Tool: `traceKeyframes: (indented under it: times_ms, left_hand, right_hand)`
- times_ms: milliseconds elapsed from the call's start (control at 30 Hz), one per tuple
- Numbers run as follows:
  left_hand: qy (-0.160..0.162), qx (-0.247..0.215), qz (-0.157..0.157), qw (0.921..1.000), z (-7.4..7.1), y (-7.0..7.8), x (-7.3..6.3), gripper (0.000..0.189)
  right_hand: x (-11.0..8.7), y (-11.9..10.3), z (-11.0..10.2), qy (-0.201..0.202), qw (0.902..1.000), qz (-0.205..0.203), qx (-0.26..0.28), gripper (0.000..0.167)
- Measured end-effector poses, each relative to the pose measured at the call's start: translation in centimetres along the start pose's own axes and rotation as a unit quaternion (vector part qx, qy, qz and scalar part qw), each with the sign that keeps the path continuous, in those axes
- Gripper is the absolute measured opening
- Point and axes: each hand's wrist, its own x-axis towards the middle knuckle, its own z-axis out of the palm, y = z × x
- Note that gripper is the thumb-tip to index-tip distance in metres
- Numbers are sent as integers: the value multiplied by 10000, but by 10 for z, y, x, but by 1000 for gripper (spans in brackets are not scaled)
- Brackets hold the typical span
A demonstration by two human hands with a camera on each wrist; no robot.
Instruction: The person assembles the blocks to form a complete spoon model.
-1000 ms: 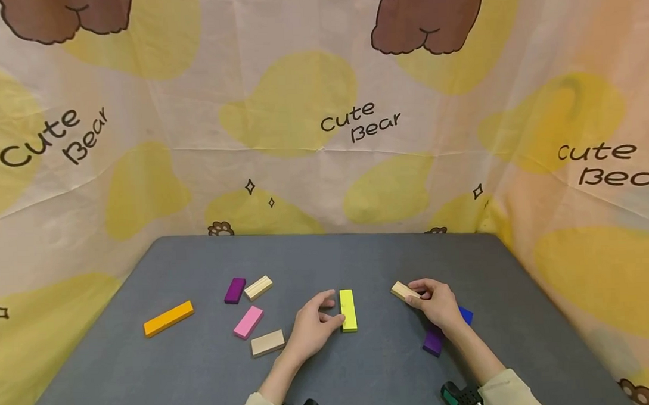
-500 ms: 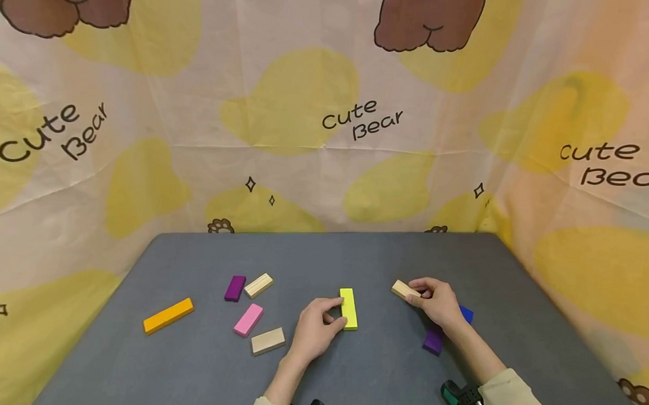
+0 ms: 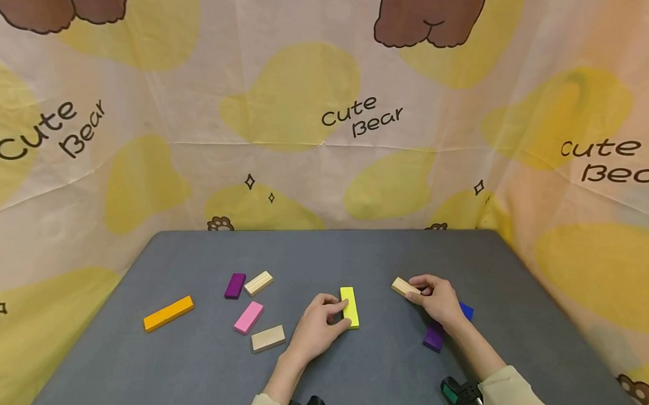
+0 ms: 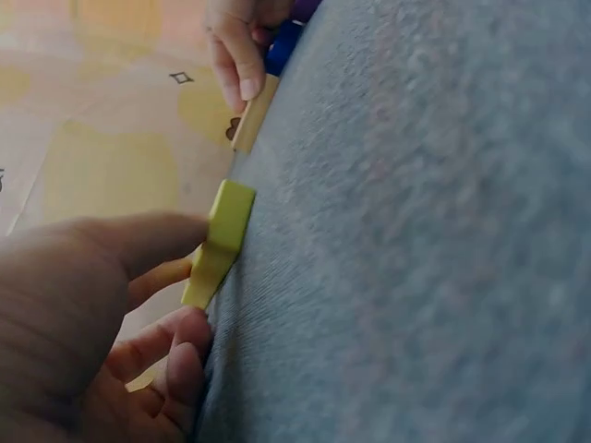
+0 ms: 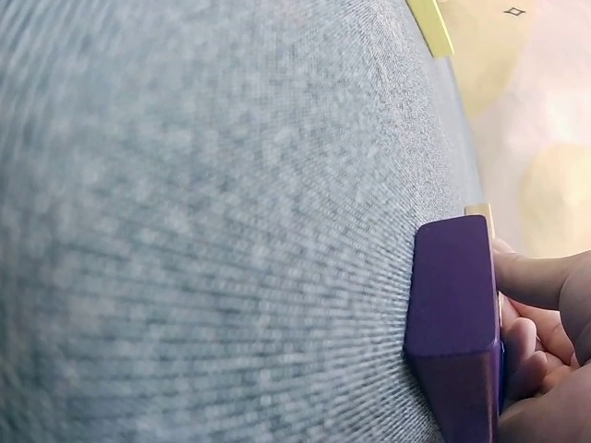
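Observation:
The left hand [image 3: 315, 328] is at a yellow block [image 3: 350, 307] lying lengthwise on the grey table, its thumb and index finger pinching it. In the left wrist view the thumb [image 4: 175, 238] meets the side of that block. Farther right, the right hand [image 3: 439, 303] grips a natural wooden block [image 3: 404, 286] between thumb and fingers, low at the tabletop. Below its wrist lie a purple block [image 3: 433, 338] and a blue block [image 3: 466, 311], both partly covered by the arm. The purple block [image 5: 452, 286] fills the front of the right wrist view.
Left of the left hand lie a wooden block [image 3: 268, 338], a pink block [image 3: 248, 318], a dark purple block [image 3: 235, 286] and a second wooden block [image 3: 259, 283]. An orange block [image 3: 168, 313] is at far left. A printed cloth [image 3: 278, 109] hangs behind the table [image 3: 326, 256].
The left hand has moved slightly right, its index finger and thumb coming onto the yellow block, whose near end has turned a little right. The right hand stays at its wooden block.

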Motion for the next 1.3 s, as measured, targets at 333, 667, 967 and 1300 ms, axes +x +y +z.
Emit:
traceKeyframes:
  times_ms: [333, 667, 967, 1300]
  left_hand:
    - [-107, -128, 46, 9998, -4, -3, 0, 43]
    - [-111, -190, -42, 9997, -4, -5, -1, 42]
    - [-80, -172, -99, 9998, -3, -6, 0, 41]
    - [-28, -207, -77, 9998, -2, -6, 1, 41]
  right_hand:
    - [0, 0, 1, 15, 10000, -48, -85, 27]
    - [-2, 0, 1, -77, 9999, -41, -133, 28]
    - [-3, -4, -4, -233, 9994, -82, -242, 42]
    - [4, -18, 0, -232, 9983, -317, -420, 38]
